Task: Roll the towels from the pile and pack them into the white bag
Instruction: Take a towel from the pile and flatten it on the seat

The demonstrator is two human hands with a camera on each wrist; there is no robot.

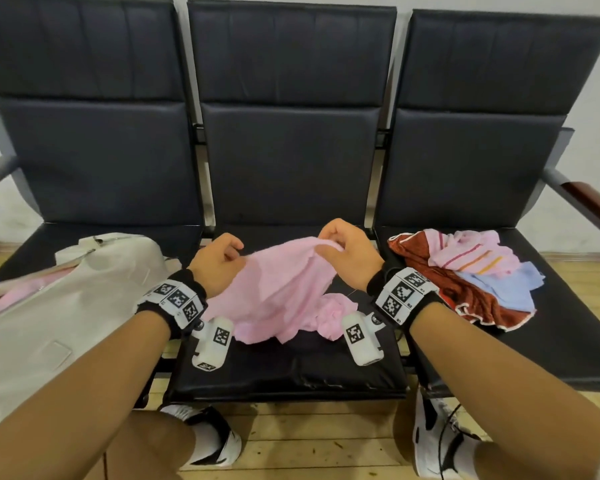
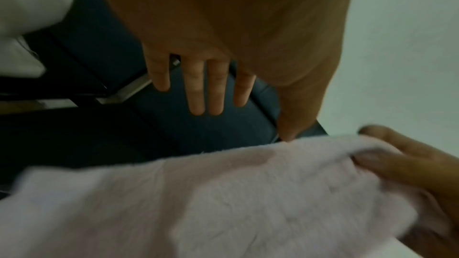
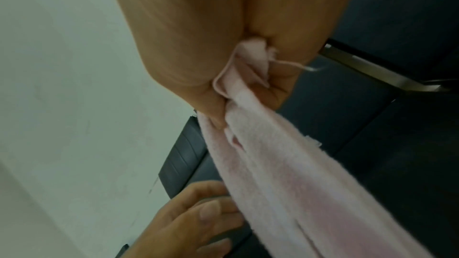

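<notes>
Pinching the pink towel (image 1: 284, 289), right hand (image 1: 347, 252); left hand (image 1: 217, 268) beside.

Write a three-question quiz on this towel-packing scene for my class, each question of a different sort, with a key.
1. True or false: the right hand pinches the pink towel.
2. Which seat holds the towel pile? A left, B middle, C right.
3. Fill in: the white bag lies on the ____ seat.

Key: 1 true; 2 C; 3 left.
</notes>
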